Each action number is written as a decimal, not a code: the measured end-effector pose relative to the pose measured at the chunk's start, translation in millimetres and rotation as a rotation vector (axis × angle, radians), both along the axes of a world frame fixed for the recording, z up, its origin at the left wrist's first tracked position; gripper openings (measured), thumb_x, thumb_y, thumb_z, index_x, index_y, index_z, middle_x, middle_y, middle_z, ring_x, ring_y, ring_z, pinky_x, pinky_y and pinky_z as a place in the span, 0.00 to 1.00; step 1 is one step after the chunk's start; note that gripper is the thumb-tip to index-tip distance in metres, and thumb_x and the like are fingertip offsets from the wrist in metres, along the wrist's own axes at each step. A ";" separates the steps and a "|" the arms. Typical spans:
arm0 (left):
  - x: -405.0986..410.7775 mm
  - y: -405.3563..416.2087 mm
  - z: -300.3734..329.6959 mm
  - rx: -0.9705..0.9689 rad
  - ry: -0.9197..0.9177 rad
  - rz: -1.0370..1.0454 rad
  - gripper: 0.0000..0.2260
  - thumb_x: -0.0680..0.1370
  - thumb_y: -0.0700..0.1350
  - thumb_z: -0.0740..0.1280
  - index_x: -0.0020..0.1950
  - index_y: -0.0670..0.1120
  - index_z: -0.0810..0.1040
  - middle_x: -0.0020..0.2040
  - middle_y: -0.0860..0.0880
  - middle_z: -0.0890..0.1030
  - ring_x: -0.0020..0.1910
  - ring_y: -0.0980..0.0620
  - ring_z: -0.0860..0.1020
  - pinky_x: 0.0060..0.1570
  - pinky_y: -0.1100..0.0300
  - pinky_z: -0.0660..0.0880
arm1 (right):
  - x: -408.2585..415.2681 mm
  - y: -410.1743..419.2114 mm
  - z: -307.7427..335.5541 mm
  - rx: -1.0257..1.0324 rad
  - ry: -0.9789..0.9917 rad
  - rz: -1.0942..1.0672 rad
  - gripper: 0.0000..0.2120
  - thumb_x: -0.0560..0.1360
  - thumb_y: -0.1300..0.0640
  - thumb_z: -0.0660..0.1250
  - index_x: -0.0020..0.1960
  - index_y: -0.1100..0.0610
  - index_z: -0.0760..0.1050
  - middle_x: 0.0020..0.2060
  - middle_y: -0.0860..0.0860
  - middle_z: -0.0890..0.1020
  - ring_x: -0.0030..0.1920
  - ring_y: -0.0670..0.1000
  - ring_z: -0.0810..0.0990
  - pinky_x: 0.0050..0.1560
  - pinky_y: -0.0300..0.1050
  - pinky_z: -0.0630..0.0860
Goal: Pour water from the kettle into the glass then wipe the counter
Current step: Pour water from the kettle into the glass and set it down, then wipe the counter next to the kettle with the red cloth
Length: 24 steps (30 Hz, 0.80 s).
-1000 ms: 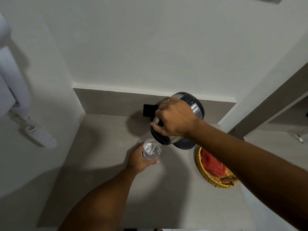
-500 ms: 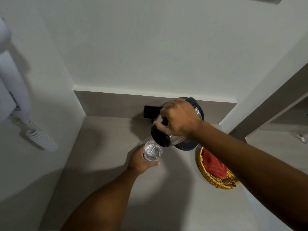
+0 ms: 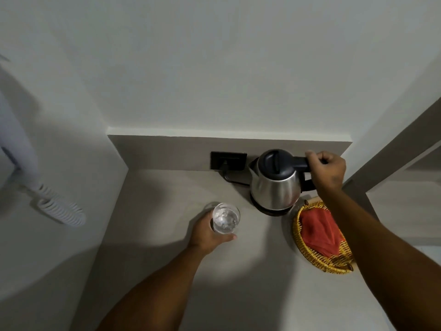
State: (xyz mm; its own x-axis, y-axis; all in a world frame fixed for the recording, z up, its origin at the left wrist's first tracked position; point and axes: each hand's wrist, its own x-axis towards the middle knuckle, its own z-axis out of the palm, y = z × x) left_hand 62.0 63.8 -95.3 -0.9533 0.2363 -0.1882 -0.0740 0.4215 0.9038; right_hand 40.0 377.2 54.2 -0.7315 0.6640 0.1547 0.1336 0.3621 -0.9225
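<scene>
the kettle (image 3: 274, 185) stands upright on its dark base (image 3: 270, 211) in the upper right of the frame, close to the back ledge of the counter (image 3: 167, 271). its steel body catches the light and its black lid is closed, spout turned toward the left. the right hand (image 3: 328, 172) is clenched around the black handle, which juts out to the right of the lid, the forearm running down to the lower right corner.

just left of centre the glass (image 3: 225, 219) sits on the counter with water in it — the left hand (image 3: 207, 231) wraps its lower left side, thumb curled under the rim toward the right. glass and kettle are near each other but apart.

right of the glass, just below the kettle, a woven yellow basket (image 3: 310, 253) holds a folded red cloth (image 3: 318, 231). a black wall socket (image 3: 228, 160) sits on the ledge left of the kettle, a cord trailing from it. at the far left a white coiled cord (image 3: 60, 210) hangs on the wall.
</scene>
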 end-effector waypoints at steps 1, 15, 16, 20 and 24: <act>-0.7 0.4 0.2 -0.006 0.009 -0.003 0.39 0.55 0.45 0.88 0.64 0.52 0.78 0.58 0.55 0.84 0.58 0.57 0.81 0.57 0.70 0.76 | -1.9 4.7 -5.1 -0.045 -0.002 -0.037 0.15 0.75 0.54 0.71 0.31 0.52 0.75 0.27 0.48 0.76 0.27 0.41 0.74 0.31 0.40 0.75; 0.4 1.1 7.9 -0.026 0.037 0.009 0.40 0.55 0.42 0.89 0.64 0.46 0.79 0.57 0.52 0.84 0.54 0.70 0.79 0.50 0.78 0.72 | -14.7 35.1 -37.0 -0.171 -0.054 -0.094 0.17 0.77 0.54 0.69 0.31 0.58 0.74 0.27 0.52 0.72 0.29 0.50 0.71 0.35 0.46 0.72; 0.6 1.3 7.9 -0.022 0.038 0.008 0.40 0.55 0.42 0.89 0.64 0.46 0.79 0.57 0.52 0.85 0.54 0.70 0.79 0.50 0.78 0.72 | -13.4 37.5 -39.1 -0.162 -0.056 -0.100 0.17 0.77 0.55 0.69 0.30 0.57 0.74 0.26 0.52 0.72 0.28 0.49 0.70 0.35 0.45 0.71; 0.6 1.5 7.1 -0.027 0.067 0.007 0.40 0.55 0.42 0.89 0.65 0.46 0.79 0.57 0.53 0.84 0.54 0.73 0.77 0.50 0.80 0.70 | -7.4 40.6 -46.0 -0.147 -0.056 -0.079 0.17 0.78 0.52 0.68 0.32 0.57 0.76 0.28 0.52 0.73 0.30 0.48 0.71 0.37 0.46 0.71; 0.4 0.1 6.8 -0.049 0.105 -0.025 0.40 0.55 0.45 0.89 0.65 0.49 0.78 0.58 0.54 0.84 0.56 0.72 0.77 0.55 0.75 0.74 | 8.9 40.2 -45.8 -0.122 -0.057 -0.040 0.22 0.79 0.39 0.63 0.45 0.58 0.80 0.37 0.53 0.79 0.40 0.51 0.77 0.41 0.45 0.74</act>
State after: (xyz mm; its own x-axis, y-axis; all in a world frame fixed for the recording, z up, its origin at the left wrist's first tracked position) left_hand 62.3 63.9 -88.6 -0.9623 0.2529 -0.0999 0.0305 0.4654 0.8846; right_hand 48.9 417.4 8.3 -0.7093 0.7043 0.0301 0.1991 0.2411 -0.9499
